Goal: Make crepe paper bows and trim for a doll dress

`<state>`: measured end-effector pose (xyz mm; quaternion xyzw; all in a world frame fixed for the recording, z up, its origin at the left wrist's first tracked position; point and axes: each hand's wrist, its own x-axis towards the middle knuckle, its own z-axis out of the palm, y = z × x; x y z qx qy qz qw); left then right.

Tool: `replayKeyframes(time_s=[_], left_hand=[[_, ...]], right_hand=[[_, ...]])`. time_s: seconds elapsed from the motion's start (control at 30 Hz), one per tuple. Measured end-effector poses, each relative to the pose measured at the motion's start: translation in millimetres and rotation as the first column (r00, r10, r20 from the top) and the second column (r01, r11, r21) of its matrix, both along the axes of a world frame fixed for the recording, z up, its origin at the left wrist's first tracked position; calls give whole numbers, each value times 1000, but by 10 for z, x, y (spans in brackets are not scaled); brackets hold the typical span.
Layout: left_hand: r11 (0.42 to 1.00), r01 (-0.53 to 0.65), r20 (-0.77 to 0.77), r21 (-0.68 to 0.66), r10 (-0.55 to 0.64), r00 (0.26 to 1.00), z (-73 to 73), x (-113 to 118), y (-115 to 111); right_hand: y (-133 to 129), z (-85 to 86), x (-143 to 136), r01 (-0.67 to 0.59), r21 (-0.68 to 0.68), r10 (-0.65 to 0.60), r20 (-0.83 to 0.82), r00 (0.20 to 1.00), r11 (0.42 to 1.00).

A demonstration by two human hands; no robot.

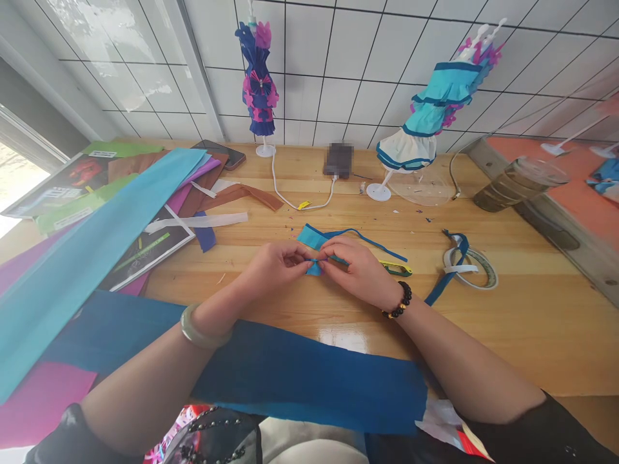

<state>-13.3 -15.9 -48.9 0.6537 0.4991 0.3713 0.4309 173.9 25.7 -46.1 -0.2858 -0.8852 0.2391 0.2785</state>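
One small light-blue piece (314, 268) sits pinched between the fingertips of the left hand (279, 264) and the right hand (358, 265), low over the middle of the tabletop (536, 322). The hands are drawn close together, thumbs and forefingers clamped on the piece from either side; whether the fingertips touch one another cannot be told. A pale bangle (193, 332) rings the left wrist, and a dark beaded bracelet (404, 298) the right.

Just beyond the fingers lies a light-blue rectangle (309, 236) with a dark edge, and a narrow blue strip (372, 239) runs from near it toward the right. A green and yellow tool (407, 270) shows partly from behind the right hand. Farther right, a dark-blue ribbon (439, 289) lies across a tape roll (491, 276).

Nearest the person, a broad dark-blue sheet (309, 374) stretches beneath the left forearm. To the left, a long light-blue strip (106, 248) slants over a pile with brown, green and purple pieces, and a pink sheet (48, 406) lies at the near left. A phone (231, 158) rests at the back of this pile.

Along the tiled wall (309, 84) stand a dark-blue and pink figure (258, 84) and a tilted, tiered light-blue and white figure (438, 84). Between them, a white cable (275, 174) joins a dark, blurred block (339, 160). A brownish cup (505, 187) leans at the right.
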Motion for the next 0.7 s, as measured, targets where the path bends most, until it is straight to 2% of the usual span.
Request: replayKeyframes(time_s=[0.2,0.3,0.43,0.53,0.6,0.7], left_hand=[[1000,-9,-7,-24,9,1000,-48,-37,24],[996,-6,-103,90,15,995,-65,-37,34],[952,58,-235,301,15,972,-95,-19,41],[936,53,-267,347,44,963,-113,-9,38],[938,36,-276,345,64,959,-109,-6,35],[933,2,-295,361,112,949,-90,-11,35]], right_hand=[[26,8,32,1,26,-3,54,999,1000],[23,26,24,-20,53,15,89,996,998],[11,35,-1,-63,79,53,123,991,995],[5,23,-8,-70,93,61,99,993,993],[-1,16,-7,-46,106,41,54,998,993],[-23,25,-5,69,122,-62,-57,996,990]])
